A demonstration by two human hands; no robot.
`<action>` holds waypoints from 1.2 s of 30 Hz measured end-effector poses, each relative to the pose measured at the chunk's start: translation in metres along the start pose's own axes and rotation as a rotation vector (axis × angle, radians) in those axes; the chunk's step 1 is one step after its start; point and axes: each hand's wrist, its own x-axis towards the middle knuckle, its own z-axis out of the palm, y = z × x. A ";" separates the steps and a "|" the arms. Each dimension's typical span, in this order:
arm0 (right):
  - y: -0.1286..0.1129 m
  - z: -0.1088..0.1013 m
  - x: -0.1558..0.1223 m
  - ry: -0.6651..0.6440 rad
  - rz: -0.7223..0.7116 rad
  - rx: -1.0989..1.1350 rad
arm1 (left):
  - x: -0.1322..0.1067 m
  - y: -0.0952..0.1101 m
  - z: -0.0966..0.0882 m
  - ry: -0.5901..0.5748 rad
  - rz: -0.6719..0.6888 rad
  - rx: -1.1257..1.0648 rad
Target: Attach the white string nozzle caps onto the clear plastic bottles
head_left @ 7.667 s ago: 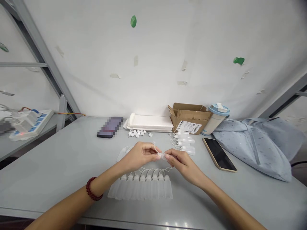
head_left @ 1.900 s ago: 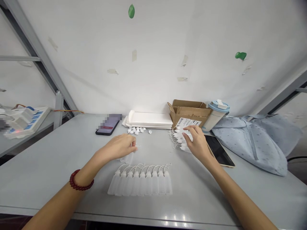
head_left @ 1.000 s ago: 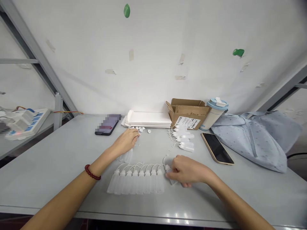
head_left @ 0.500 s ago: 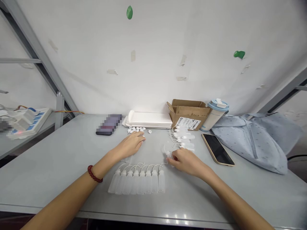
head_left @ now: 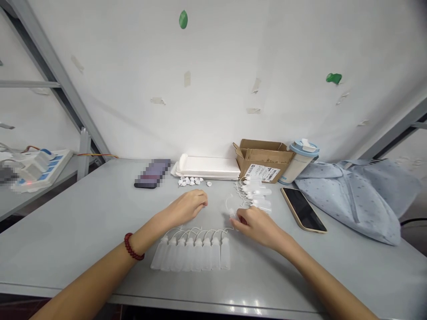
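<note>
My right hand (head_left: 255,226) pinches a small translucent squeeze bottle (head_left: 232,214), its thin white tube curving upward; most of its body is hidden behind the fingers. To its left, my left hand (head_left: 190,206) hovers over the table with curled fingers pressed together, and whatever they hold is hidden. Several small white caps (head_left: 189,181) lie in a loose cluster beyond the left hand. Nearer to me, several similar bottles (head_left: 190,255) lie side by side in a row, tubes pointing away. More bottles (head_left: 259,192) lie in a column past the right hand.
Flat white trays or boards (head_left: 210,165) are stacked against the wall, beside an open cardboard box (head_left: 263,155) and a blue-lidded tumbler (head_left: 296,166). A phone (head_left: 303,210) and light-blue fabric (head_left: 350,200) lie at right. Another phone (head_left: 151,173) and a power strip (head_left: 50,171) are at left.
My left hand has drawn back from the caps, toward me and slightly right, its fingers now curled in. The right hand stays nearly in place; its bottle shows a little more upright.
</note>
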 end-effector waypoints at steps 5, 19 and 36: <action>-0.003 0.000 0.000 0.062 -0.073 0.146 | 0.000 0.022 -0.004 0.055 -0.033 -0.296; -0.004 -0.008 -0.006 -0.257 -0.255 0.806 | 0.003 0.040 -0.012 -0.057 -0.238 -1.078; -0.005 -0.013 -0.007 -0.175 -0.215 0.994 | 0.003 0.042 -0.016 -0.019 -0.275 -1.145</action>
